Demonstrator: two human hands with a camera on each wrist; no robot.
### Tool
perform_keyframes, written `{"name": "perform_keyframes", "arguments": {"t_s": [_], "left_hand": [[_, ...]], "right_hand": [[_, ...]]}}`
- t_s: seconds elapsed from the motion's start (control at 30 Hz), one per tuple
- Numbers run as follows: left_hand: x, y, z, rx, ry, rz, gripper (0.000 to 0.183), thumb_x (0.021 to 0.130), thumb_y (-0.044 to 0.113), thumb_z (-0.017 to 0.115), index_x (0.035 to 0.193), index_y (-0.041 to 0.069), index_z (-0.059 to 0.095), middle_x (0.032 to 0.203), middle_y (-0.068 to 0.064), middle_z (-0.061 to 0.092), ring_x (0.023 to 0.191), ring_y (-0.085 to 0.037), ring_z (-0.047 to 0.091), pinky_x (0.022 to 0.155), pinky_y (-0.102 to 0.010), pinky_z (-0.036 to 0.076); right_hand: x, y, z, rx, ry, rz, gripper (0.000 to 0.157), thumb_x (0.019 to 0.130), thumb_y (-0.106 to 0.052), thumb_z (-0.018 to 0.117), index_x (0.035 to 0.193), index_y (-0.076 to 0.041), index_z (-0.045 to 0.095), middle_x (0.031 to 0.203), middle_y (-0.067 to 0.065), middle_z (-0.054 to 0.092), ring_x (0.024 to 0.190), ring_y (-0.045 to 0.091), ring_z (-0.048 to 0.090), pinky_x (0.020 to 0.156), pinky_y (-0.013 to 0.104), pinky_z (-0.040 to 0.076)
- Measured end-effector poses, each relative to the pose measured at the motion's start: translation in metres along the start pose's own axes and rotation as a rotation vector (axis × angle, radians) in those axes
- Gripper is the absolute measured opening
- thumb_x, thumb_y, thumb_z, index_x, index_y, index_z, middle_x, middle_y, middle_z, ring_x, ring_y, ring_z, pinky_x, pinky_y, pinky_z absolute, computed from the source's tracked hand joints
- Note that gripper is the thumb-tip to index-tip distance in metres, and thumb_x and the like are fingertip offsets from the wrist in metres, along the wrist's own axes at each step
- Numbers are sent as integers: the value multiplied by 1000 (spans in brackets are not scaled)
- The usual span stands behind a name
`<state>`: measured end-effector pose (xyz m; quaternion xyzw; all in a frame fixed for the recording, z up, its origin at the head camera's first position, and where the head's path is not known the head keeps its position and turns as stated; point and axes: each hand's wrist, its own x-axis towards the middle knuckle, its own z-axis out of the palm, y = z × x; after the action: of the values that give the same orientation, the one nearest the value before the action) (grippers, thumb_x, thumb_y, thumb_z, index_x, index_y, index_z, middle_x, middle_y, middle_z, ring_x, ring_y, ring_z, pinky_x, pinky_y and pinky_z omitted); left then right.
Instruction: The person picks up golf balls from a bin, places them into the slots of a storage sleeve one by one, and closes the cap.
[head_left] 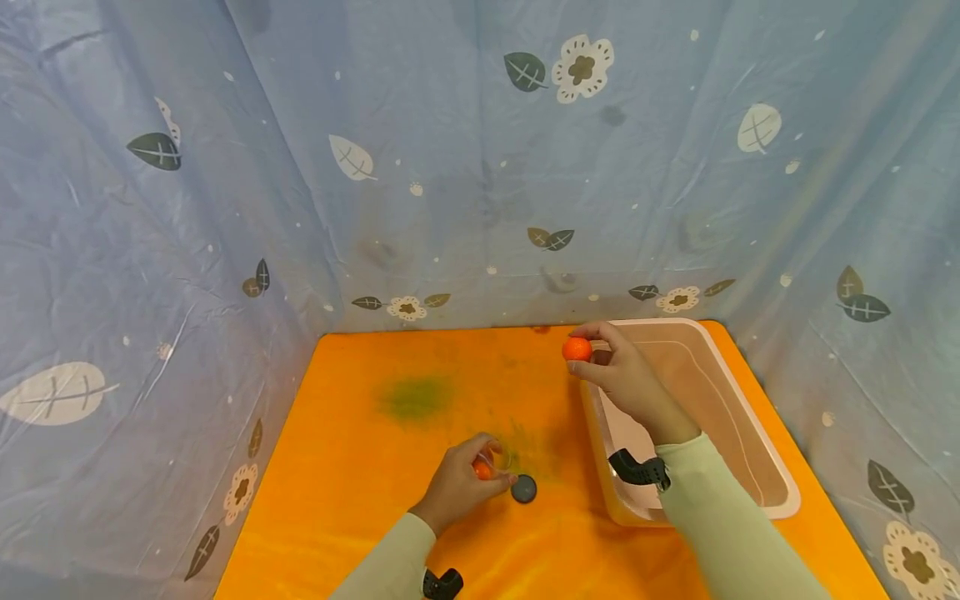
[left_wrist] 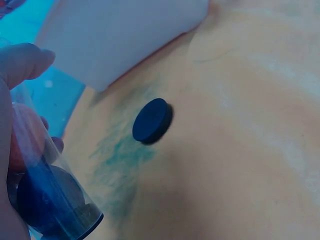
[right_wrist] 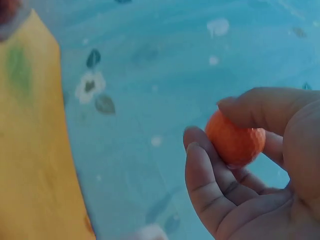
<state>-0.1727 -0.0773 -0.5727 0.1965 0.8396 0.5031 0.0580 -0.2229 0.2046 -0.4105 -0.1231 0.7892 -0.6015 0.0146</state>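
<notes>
My right hand (head_left: 637,385) pinches an orange golf ball (head_left: 577,349) between thumb and fingers, over the left rim of the plastic bin. The ball's dimples show in the right wrist view. Lower and to the left, my left hand (head_left: 457,485) grips a clear plastic tube (left_wrist: 70,175), its fingers wrapped round the side. Inside the tube sit an orange ball (head_left: 482,470) and, below it in the left wrist view, a dark ball (left_wrist: 50,195). A round black lid (head_left: 523,488) lies flat on the table just right of the left hand's fingertips.
A pale pink plastic bin (head_left: 720,333) stands on the right of the orange tabletop (head_left: 360,517). Green smudges (head_left: 416,397) mark the table. Blue curtains (head_left: 450,150) printed with leaves and flowers close off the back and both sides.
</notes>
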Motion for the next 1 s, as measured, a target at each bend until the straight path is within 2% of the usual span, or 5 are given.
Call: {"name": "perform_keyframes", "arguments": {"t_s": [0.23,0.47,0.57,0.77,1.0], "left_hand": [[1,3,2,-31,-12,5,42,80,35,79,115,20,60,86,5,61,71,-10,62,60,-30,52],[2,6,3,-67,-18,5,42,80,36,79,114,20,59,85,3,63,70,-10,66,59,-31,53],[3,6,3,-67,-14,15,40,80,38,78,111,23,59,85,3,63,70,-9,66,59,-31,53],[2,4,5,-67,-1,36,39,80,38,78,110,21,59,85,3,62,70,-9,66,60,-30,53],[2,0,7,-13,39,103,38,81,42,76,114,34,58,92,9,62,73,-9,61,62,-28,52]], "right_hand": [[-11,15,26,108,-74,-24,42,88,-12,72,124,-13,51,120,12,51,95,31,62,80,36,52],[-26,18,49,27,-136,-46,37,87,-24,74,119,-20,56,109,6,58,80,32,57,70,37,51],[-30,23,61,10,-169,-67,36,87,-22,73,120,-22,58,110,4,56,79,28,57,70,35,51],[-38,37,84,-26,-209,-83,36,86,-10,73,118,-20,61,108,5,54,74,27,54,67,31,50],[-46,48,105,-97,-249,-108,33,84,-14,76,115,-17,63,109,0,56,79,23,55,69,33,50]]}}
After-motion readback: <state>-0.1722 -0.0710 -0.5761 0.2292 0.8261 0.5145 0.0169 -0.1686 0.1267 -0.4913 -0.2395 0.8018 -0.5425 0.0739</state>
